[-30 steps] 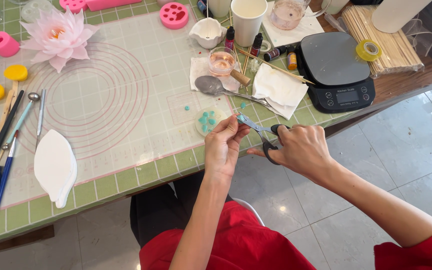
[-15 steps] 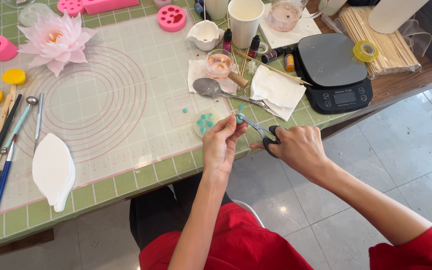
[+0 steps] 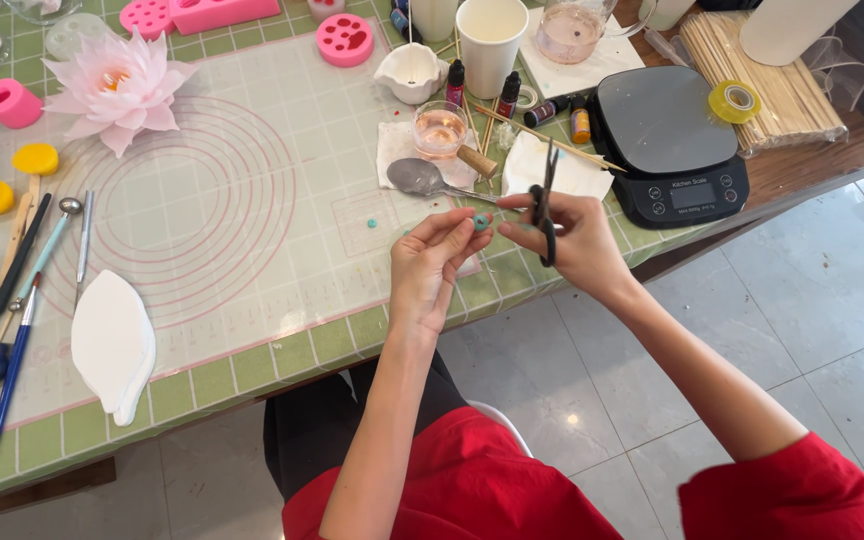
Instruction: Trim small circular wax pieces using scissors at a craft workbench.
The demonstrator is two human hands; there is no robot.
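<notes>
My left hand (image 3: 430, 265) pinches a small teal clay ball (image 3: 479, 221) between thumb and fingers, just above the table's front edge. My right hand (image 3: 577, 240) grips black small scissors (image 3: 546, 205), held upright with the blades pointing up, right beside the ball. Both hands hover over the green gridded mat (image 3: 202, 210).
A metal spoon (image 3: 420, 180), a glass of pink liquid (image 3: 441, 130) and white napkins lie behind the hands. A black kitchen scale (image 3: 667, 145) sits at right. A pink clay lotus (image 3: 117, 90), modelling tools (image 3: 22, 290) and a white leaf mould (image 3: 112, 345) lie at left.
The scissors have turned from lying level to standing upright in my right hand. My left hand has lifted a little, with the teal ball in its fingertips.
</notes>
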